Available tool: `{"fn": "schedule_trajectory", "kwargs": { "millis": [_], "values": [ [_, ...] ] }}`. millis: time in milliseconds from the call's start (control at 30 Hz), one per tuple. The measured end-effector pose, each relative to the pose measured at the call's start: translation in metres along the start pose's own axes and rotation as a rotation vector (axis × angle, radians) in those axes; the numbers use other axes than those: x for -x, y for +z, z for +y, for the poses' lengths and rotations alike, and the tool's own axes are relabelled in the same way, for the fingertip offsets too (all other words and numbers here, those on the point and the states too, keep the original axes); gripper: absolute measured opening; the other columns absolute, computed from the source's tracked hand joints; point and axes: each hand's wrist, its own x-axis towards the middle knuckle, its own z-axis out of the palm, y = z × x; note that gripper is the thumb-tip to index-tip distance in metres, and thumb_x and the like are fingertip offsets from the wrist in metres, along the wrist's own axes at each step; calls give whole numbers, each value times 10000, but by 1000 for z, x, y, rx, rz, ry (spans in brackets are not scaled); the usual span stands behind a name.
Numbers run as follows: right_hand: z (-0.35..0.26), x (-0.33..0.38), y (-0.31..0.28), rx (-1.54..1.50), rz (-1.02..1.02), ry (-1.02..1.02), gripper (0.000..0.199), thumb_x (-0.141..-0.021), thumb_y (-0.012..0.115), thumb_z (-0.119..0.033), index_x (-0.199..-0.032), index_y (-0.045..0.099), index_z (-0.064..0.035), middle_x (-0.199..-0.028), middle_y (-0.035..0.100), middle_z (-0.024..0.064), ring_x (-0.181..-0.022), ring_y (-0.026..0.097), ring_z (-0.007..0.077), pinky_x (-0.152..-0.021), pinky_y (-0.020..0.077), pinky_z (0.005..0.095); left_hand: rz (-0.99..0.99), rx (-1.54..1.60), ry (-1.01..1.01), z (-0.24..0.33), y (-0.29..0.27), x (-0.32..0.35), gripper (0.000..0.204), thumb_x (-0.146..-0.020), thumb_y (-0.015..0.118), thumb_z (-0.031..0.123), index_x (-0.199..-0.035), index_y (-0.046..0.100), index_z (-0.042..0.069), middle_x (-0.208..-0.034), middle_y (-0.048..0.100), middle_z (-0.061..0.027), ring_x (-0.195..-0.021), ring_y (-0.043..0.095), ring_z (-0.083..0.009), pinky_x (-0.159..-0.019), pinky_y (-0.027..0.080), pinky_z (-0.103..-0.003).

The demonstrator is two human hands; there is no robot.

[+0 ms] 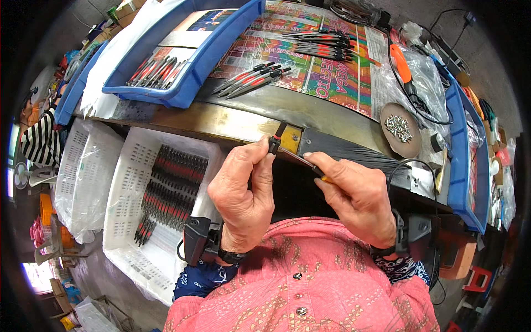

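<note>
Black-and-red slim tool (282, 148) pinched between both hands.

Metal-topped workbench (243, 119), grey floor (492, 61), bright window (11, 160) at left.

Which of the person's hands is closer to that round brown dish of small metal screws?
The right hand. It sits just below and left of the dish at the bench edge. The left hand is farther left, pinching the black handle end of the tool.

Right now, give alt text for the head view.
Both hands hold one slim tool: left hand pinches its red-and-black handle, right hand its metal tip. Similar tools fill a white crate and lie on the workbench.
</note>
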Motion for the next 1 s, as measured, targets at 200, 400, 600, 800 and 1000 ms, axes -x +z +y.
{"fn": "schedule_trajectory", "kwargs": {
  "millis": [200, 400, 600, 800, 1000],
  "values": [
    [1, 3, 6, 568, 120, -246, 589, -613, 636, 40, -1188, 616, -84, -583, 379, 47, -468, 447, 185, -432, 376, 323, 0, -25, 32, -2, 1, -2, 123, -895, 567, -9, -1009, 613, -13, -808, 611, -17, -631, 523, -45, -555, 432, -176],
    [-2, -1, 5, 608, 199, -293, 506, -682, 624, -8, -1185, 614, -66, -618, 428, 48, -503, 475, 187, -460, 392, 314, -4, -23, 16, -3, 1, -4, 122, -903, 563, 6, -1014, 612, -11, -816, 614, -26, -629, 525, -47, -556, 433, -176],
    [-3, -4, -6, 59, 32, 89, 280, -848, 591, -80, -1118, 577, -5, -754, 551, 114, -594, 530, 263, -551, 435, 307, -4, -19, 39, -1, 3, -2, 129, -902, 561, -1, -1019, 612, -19, -826, 615, -37, -630, 526, -51, -550, 432, -177],
    [1, -3, 2, 86, -22, 15, 256, -830, 624, -94, -1069, 581, -12, -710, 536, 129, -575, 538, 288, -548, 448, 341, -13, -29, 21, 0, 3, 1, 132, -899, 560, -11, -1020, 611, -22, -820, 616, -37, -630, 526, -51, -551, 433, -177],
    [-2, 1, 14, 494, 115, -122, 452, -710, 701, -33, -1147, 586, -37, -645, 481, 85, -527, 511, 241, -479, 405, 344, 7, -50, 12, -2, 3, 1, 127, -897, 569, -4, -1015, 612, -17, -810, 619, -21, -643, 529, -45, -559, 428, -173]
  ]
}}
